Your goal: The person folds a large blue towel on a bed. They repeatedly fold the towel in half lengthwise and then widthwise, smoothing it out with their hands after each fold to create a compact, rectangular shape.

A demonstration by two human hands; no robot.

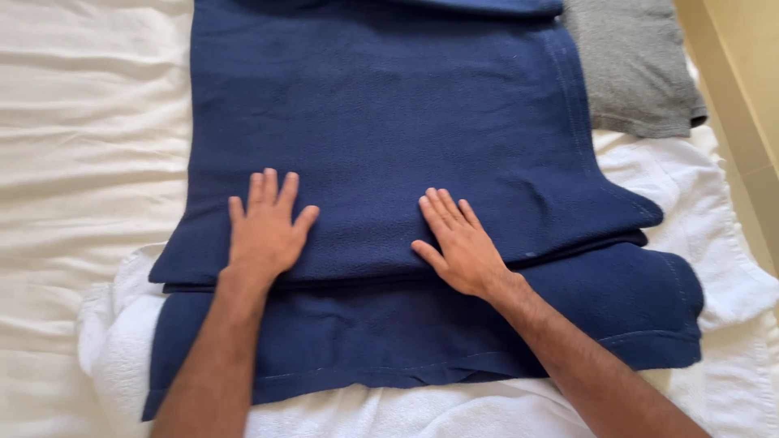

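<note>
Flat and spread, the fingers [272, 188] of the left hand [264, 235] press palm-down on the navy blue towel [389, 122], gripping nothing; the right hand [462, 247] lies likewise open just beside it on the same upper layer. Both rest near that layer's folded near edge, which stops short of the lower layer beneath. This looks like the smoothing step of a fold. A further fold would call for pinching an edge. Under the navy towel lies a white towel [714, 235], on the white bedsheet [89, 122]; beyond its far right corner sits a grey folded cloth [633, 65].
</note>
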